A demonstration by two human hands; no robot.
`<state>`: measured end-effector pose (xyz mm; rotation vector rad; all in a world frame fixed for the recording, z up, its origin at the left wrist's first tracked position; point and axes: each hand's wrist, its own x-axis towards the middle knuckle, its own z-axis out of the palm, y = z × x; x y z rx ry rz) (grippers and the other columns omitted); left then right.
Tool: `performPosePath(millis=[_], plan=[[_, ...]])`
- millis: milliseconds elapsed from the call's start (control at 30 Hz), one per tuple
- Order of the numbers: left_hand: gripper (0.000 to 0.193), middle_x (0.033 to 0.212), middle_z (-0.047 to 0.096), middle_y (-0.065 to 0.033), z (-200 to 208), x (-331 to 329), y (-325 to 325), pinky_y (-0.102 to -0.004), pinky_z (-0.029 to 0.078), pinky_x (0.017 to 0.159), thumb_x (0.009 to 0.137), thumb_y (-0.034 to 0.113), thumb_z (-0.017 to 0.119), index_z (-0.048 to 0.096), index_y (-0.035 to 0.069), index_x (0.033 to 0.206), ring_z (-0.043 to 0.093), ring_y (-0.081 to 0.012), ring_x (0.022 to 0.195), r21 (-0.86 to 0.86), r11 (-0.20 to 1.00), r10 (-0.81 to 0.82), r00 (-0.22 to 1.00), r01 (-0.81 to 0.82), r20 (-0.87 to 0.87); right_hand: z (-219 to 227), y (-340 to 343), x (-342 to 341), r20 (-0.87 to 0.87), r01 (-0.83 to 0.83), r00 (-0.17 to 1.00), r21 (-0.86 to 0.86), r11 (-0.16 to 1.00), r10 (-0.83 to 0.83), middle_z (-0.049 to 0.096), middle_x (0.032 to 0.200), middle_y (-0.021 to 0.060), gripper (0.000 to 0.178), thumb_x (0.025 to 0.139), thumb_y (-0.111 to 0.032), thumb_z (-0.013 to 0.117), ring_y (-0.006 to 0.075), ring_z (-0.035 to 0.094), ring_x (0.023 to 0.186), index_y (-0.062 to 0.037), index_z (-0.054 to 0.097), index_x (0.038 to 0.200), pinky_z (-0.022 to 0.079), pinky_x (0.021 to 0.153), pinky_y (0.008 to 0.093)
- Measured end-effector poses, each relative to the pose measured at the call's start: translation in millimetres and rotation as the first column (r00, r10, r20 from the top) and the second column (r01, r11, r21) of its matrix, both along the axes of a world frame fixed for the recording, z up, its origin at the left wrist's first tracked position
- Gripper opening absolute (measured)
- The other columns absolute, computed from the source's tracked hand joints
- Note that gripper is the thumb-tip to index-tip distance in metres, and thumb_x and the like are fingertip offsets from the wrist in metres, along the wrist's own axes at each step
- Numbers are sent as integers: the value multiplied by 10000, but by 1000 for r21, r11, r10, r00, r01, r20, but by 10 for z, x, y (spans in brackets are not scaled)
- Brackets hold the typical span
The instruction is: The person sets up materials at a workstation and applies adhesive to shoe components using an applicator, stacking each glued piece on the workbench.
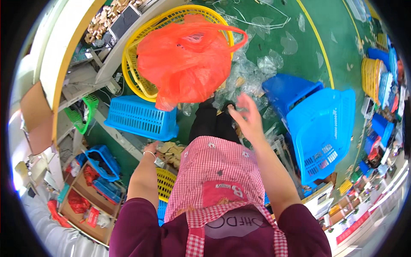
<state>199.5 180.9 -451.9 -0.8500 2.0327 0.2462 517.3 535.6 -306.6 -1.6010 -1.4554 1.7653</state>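
Observation:
My right hand [248,116] is raised in front of my apron with its fingers apart and nothing in it. Low on the left, my left hand [151,148], with a bracelet at the wrist, is beside a heap of tan pieces [172,153]. Its fingers are too small and partly hidden to show a grip. Those pieces lie at the top of a yellow basket [166,182], partly hidden by my apron. Ahead of me, a bulging red plastic bag [188,60] rests in a large round yellow basket [132,83], one handle loop sticking out right.
A blue slotted basket [141,116] stands left of my legs. Blue bins [321,130] lean at the right. Clear plastic scraps [244,81] litter the green floor [308,55]. A workbench [85,79] and a compartmented box [85,192] line the left.

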Motion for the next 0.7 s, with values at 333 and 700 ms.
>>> performPosePath(millis=[333, 700], plan=[[914, 1402, 420, -171, -825, -438, -202, -436, 427, 972, 689, 291, 807, 317, 34, 1416, 499, -337, 1196, 15, 962, 250, 860, -272, -445, 891, 1304, -1660, -817, 3, 572, -83, 997, -70, 517, 718, 19, 246, 967, -179, 491, 118, 487, 580, 0, 538, 1129, 406, 542, 264], [475, 1121, 576, -150, 2209, 182, 796, -356, 571, 645, 804, -132, 527, 391, 30, 1229, 636, -264, 952, 717, 694, 204, 973, -69, -104, 3679, 2340, -398, -374, 217, 927, 593, 776, 27, 312, 772, -34, 447, 976, -180, 444, 46, 280, 634, 133, 379, 1288, 240, 552, 207]])
